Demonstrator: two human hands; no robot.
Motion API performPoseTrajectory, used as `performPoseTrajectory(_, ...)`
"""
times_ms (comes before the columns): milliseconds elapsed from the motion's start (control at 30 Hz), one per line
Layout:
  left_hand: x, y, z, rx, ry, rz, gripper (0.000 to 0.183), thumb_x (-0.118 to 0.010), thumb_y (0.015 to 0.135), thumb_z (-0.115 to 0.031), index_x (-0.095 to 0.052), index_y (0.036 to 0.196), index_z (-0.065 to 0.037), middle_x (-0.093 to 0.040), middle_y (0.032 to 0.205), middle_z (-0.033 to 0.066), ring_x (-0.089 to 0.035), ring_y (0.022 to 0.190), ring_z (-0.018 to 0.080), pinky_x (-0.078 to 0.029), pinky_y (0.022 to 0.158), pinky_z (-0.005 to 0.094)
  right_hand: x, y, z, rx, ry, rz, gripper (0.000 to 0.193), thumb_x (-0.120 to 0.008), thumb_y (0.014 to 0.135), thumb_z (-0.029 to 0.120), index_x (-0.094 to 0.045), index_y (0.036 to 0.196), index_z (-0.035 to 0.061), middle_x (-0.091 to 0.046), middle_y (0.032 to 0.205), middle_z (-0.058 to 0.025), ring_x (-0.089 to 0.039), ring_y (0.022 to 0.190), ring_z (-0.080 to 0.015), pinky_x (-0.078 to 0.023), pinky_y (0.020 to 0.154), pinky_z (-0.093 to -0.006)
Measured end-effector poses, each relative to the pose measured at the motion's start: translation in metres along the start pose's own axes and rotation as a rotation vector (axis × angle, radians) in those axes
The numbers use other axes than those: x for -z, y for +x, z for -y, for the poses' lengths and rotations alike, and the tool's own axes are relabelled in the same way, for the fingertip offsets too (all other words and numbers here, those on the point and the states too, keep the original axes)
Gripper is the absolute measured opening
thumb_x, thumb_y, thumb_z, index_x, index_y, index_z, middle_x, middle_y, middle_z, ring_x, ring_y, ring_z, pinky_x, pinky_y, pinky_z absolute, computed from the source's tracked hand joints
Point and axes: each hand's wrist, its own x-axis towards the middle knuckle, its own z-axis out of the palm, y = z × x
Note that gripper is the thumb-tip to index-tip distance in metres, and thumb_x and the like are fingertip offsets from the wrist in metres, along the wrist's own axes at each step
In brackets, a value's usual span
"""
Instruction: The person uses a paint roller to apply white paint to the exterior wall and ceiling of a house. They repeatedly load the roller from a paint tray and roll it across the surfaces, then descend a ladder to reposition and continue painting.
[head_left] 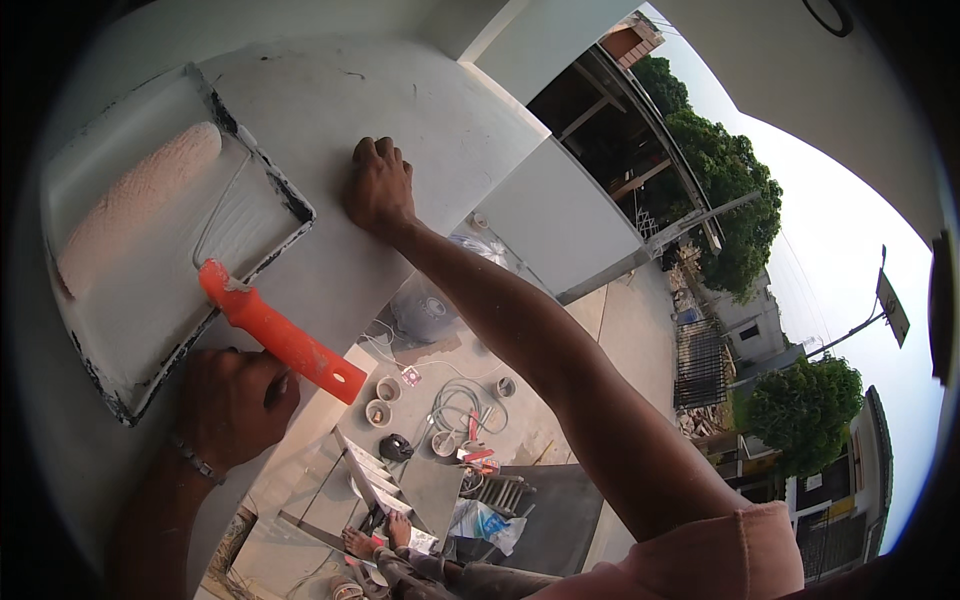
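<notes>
A black-rimmed paint tray [270, 168], coated in white paint, sits at the left on a pale grey surface. Inside it lies a paint roller with a fluffy pinkish cover [140, 205]. Its wire frame leads to an orange handle [290, 335] that sticks out over the tray's rim. My left hand [235, 400], a bracelet at its wrist, is curled close beside the tray and the handle; whatever its fingers hold, if anything, is hidden. Farther right, my right hand [380, 187] rests as a closed fist on the grey surface, apart from the tray, with nothing seen in it.
Far below, the floor holds several small pots [379, 412], a coiled hose [465, 405] and a clear plastic-wrapped container [422, 305]. My bare feet [362, 543] are by a stepladder [370, 475]. A pale wall [585, 215] borders the right, with trees [715, 170] and buildings beyond.
</notes>
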Motion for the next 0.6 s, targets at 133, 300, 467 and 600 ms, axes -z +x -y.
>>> performPoseTrajectory(133,0.0048,0.0015,-0.0013,-0.114,0.021,0.022,0.018,-0.072,0.081,-0.009,-0.059,0.069,-0.009,-0.059,0.054,0.0092,-0.061,0.047,0.0296,-0.048,0.051,0.0380,0.0031,-0.0014,-0.0013,-0.012,0.022,0.013,0.041,-0.055,0.082,0.008,-0.056,0.122,-0.0037,-0.052,0.123,-0.0237,-0.051,0.121,-0.0384,-0.037,0.107,-0.0515)
performPoseTrajectory(300,0.0022,0.0000,-0.0005,-0.178,-0.081,0.004,0.021,-0.072,0.077,-0.007,-0.055,0.064,-0.008,-0.055,0.051,0.0061,-0.057,0.043,0.0266,-0.044,0.047,0.0364,0.0049,0.0006,-0.0009,-0.060,0.017,0.068,0.048,-0.053,0.083,0.011,-0.056,0.128,-0.0033,-0.052,0.125,-0.0221,-0.049,0.125,-0.0361,-0.034,0.110,-0.0504)
performPoseTrajectory(467,0.0055,-0.0008,0.0040,-0.306,-0.052,0.007,0.022,-0.070,0.074,-0.006,-0.051,0.061,-0.009,-0.050,0.051,0.0056,-0.051,0.041,0.0253,-0.039,0.044,0.0365,0.0036,0.0031,-0.0028,-0.081,0.019,0.102,0.050,-0.051,0.085,0.013,-0.054,0.132,-0.0019,-0.050,0.132,-0.0214,-0.046,0.131,-0.0356,-0.031,0.115,-0.0522)
performPoseTrajectory(600,0.0081,-0.0010,-0.0007,-0.308,-0.115,-0.039,0.019,-0.068,0.075,-0.006,-0.054,0.062,-0.007,-0.048,0.052,0.0058,-0.049,0.043,0.0238,-0.038,0.045,0.0370,0.0030,0.0042,-0.0001,-0.115,0.022,0.122,0.054,-0.052,0.087,0.014,-0.048,0.138,-0.0003,-0.048,0.137,-0.0216,-0.043,0.136,-0.0357,-0.027,0.118,-0.0588)
